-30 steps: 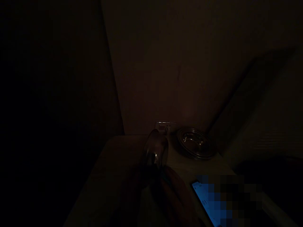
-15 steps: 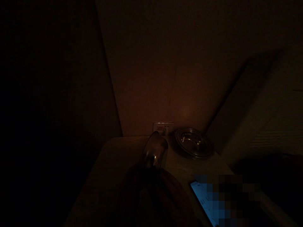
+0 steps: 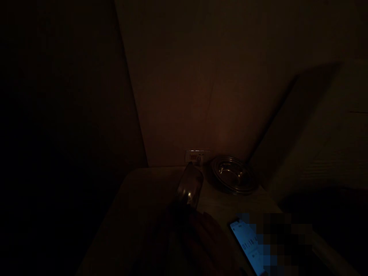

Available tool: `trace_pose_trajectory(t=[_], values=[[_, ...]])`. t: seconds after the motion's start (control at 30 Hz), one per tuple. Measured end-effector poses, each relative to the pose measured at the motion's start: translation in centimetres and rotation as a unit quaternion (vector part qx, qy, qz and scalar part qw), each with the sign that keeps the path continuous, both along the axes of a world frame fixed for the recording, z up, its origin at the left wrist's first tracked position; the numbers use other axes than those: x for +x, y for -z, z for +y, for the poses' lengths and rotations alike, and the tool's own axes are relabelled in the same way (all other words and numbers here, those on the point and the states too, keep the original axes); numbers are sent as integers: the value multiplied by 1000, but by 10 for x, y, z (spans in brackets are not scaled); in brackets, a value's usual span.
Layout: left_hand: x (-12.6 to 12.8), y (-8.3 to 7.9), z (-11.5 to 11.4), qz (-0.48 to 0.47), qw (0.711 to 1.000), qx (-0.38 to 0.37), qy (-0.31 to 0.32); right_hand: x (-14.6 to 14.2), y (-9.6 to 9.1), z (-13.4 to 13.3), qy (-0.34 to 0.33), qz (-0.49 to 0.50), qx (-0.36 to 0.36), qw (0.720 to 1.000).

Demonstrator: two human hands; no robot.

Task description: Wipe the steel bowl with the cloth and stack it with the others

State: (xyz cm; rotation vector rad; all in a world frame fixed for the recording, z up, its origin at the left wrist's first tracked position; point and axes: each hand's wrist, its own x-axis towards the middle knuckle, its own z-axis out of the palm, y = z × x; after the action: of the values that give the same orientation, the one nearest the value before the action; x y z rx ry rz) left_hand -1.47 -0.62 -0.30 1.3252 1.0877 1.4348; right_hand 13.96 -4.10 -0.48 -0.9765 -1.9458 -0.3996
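Note:
The scene is very dark. A shiny, cup-shaped tumbler (image 3: 190, 188) lies tilted over the small table, its wider end pointing toward the wall. My right hand (image 3: 209, 237) is curled around its near end, the fingers bent over a dark patch that I cannot make out. My left hand (image 3: 156, 234) is a faint shape in shadow on the other side of the tumbler, and its fingers are hidden by the dark.
A stack of shiny round plates (image 3: 234, 176) sits at the table's back right. A lit phone (image 3: 247, 243) showing running digits lies at the right, partly under a blurred-out patch. Behind the wooden tabletop (image 3: 143, 184), a socket panel (image 3: 197, 156) is on the wall.
The view has darkened and shifted slightly. The tumbler's far end sits a little lower and appears narrower, and my right hand has moved slightly down with it.

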Motion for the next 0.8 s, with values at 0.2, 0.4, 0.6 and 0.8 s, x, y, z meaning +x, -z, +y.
trace_pose_trajectory(t=[0.2, 0.4, 0.6, 0.8], values=[[2, 1, -3, -6, 1000, -2, 19, 2, -36, 8, -18, -72, 25, 997], [4, 1, -5, -11, 999, -2, 36, 14, -55, 28, -31, -48, -2, 998], [5, -2, -8, -14, 999, -3, 43, 30, -76, 67, -30, 47, -110, 992], [3, -3, -8, -16, 999, -8, 28, 5, -57, 37, -39, -23, -52, 998]])
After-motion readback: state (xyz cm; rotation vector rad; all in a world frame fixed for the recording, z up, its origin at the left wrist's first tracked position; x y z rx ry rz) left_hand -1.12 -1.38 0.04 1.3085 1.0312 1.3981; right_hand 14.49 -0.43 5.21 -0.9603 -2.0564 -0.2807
